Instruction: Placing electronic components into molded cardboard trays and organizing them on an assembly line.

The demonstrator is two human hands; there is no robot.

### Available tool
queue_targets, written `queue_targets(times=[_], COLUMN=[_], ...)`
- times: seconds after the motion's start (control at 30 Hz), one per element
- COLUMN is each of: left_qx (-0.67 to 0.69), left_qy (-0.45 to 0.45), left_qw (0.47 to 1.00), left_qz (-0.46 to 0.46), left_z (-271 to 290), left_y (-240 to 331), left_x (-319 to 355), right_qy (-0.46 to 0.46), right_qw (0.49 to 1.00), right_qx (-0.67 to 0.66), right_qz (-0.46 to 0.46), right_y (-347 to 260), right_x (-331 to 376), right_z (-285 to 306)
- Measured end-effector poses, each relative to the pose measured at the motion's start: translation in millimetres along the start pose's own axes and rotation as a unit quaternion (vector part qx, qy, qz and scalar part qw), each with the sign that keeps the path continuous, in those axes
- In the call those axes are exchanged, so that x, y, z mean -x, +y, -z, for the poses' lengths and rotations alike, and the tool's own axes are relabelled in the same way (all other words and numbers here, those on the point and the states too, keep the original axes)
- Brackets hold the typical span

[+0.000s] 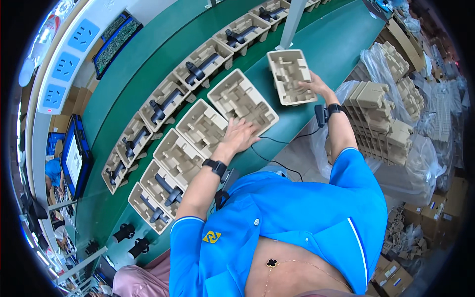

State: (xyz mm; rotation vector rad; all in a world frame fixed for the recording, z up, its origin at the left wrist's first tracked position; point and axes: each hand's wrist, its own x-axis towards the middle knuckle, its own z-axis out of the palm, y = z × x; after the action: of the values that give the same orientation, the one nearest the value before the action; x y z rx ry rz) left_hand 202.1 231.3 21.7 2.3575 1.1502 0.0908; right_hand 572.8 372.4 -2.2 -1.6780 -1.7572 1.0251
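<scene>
The left hand (240,133) lies with its fingers spread over the near end of an unfilled molded-pulp tray (255,114), perhaps to steady it or square it against its neighbor; it pinches nothing that shows. The right hand (316,84) grips a second unfilled tray (289,74) by its right rim, fingers curled over into the cavity; where the thumb sits I cannot tell, nor whether this tray touches the green bench (329,42). Holding it by the rim probably leaves the molded recesses free. Along the bench's near edge, left of the hands, two more bare trays (176,159) stand side by side, then two trays (141,190) each bearing a black handheld device (168,190) in its recess, the shaped pockets seemingly there to keep it from rolling. Toward the far edge runs a curved row of loaded trays (148,119), set end to end, likely so each stays within reach. Beyond the near edge at the right, a plastic-wrapped stack of nested trays (378,119) stands close to the right arm, presumably a handy supply. A black cable (277,161) loops below the near edge.
</scene>
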Motion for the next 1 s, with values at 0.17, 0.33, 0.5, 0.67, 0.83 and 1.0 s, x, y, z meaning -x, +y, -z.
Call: queue_targets(times=[0.17,0.33,0.5,0.67,0.83,1.0], left_qx=[0.017,0.012,-0.007,-0.003,0.095,0.154], left_qy=[-0.010,0.015,0.016,-0.040,-0.031,0.066], left_qw=[1.000,1.000,0.999,0.997,0.994,0.986], left_qz=[-0.024,-0.021,0.050,0.059,0.042,0.005], left_z=[-3.9,-0.3,6.6,9.8,-3.3,-5.5], left_y=[1.0,-2.4,8.5,17.6,0.6,7.3], left_x=[29.2,21.8,24.5,12.9,36.5,77.2], right_qy=[-0.144,-0.156,-0.137,-0.078,0.185,0.496], right_qw=[0.989,0.981,0.987,0.992,0.979,0.862], right_qx=[-0.043,0.069,0.050,0.057,0.013,-0.084], right_qz=[-0.005,0.091,0.069,0.083,0.090,0.067], right_y=[-44.1,-47.1,-58.5,-61.5,-76.9,-17.6], right_x=[-6.8,-47.7,-7.0,13.4,76.3,169.0], right_z=[-34.6,-65.0,-44.3,-68.6,-73.3,-76.4])
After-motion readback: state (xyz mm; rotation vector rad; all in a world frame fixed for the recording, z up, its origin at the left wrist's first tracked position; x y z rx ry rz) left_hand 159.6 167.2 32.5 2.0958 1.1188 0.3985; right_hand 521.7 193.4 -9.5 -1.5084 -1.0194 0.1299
